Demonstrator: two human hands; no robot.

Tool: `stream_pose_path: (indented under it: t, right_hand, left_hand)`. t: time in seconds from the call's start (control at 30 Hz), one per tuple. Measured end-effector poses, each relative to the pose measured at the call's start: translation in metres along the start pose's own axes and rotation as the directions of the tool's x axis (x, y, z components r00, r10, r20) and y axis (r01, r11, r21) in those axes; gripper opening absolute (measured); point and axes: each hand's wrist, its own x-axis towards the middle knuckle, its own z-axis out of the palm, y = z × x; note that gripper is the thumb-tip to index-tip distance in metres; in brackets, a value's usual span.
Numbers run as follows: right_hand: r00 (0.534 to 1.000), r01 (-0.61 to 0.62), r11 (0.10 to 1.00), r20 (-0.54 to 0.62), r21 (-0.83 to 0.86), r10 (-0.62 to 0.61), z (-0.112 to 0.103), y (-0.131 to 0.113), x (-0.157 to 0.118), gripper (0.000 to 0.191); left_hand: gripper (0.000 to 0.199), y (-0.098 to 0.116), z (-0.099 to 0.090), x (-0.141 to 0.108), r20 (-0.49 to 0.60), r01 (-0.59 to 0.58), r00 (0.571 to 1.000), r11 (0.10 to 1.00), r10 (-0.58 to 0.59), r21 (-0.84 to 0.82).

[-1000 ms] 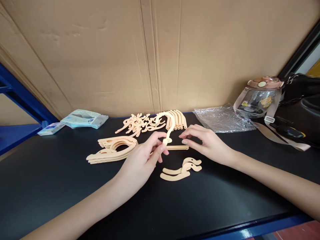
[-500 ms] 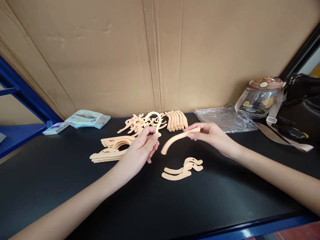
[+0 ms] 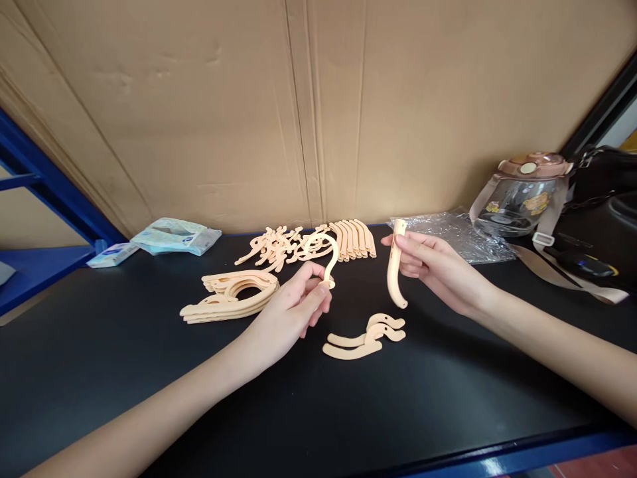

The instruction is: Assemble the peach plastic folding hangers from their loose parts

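Observation:
Between thumb and fingers of my left hand [image 3: 303, 302] is a cream hanger hook [image 3: 332, 255], its curve pointing up. My right hand [image 3: 438, 265] pinches a curved hanger arm [image 3: 395, 269] near its upper end; it hangs almost upright, apart from the hook. Below and between the hands lie a few loose hanger arm pieces [image 3: 353, 350] on the black table. Left of my left hand rests a stack of folded hangers [image 3: 223, 307]. Behind the hook are a heap of small hanger parts [image 3: 276, 245] and a row of hanger arms [image 3: 354, 239].
Tissue packs [image 3: 172, 236] lie at the back left. At the back right are a crinkled clear plastic bag [image 3: 462, 232], a strapped water bottle [image 3: 527, 199] and a black bag [image 3: 607, 199]. Cardboard [image 3: 199, 99] walls the rear; a blue frame [image 3: 44, 179] stands left.
My right hand has turned the hanger arm from slanting leftward to nearly upright and moved slightly right. My left hand, with the hook, has shifted a little right and toward me.

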Motion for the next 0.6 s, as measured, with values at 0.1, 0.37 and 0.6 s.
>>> stream_pose_path:
  t: [0.1, 0.37, 0.6]
  right_hand:
    - [0.998, 0.043, 0.999, 0.045, 0.028, -0.045, 0.0, -0.005, -0.001, 0.016]
    - [0.976, 0.118, 0.962, 0.207, -0.246, -0.066, -0.01, -0.003, 0.007, 0.036]
    - [0.931, 0.316, 0.644, 0.358, -0.697, -0.07, -0.015, 0.005, 0.009, 0.028]
  left_hand:
    - [0.009, -0.001, -0.001, 0.001, -0.051, 0.003, 0.999, 1.0, -0.005, -0.028]
    - [0.012, 0.009, -0.005, 0.005, -0.073, 0.138, 0.985, 0.967, -0.157, -0.215]
    - [0.021, 0.012, -0.012, 0.005, -0.052, 0.189, 0.975, 0.926, -0.217, -0.326]
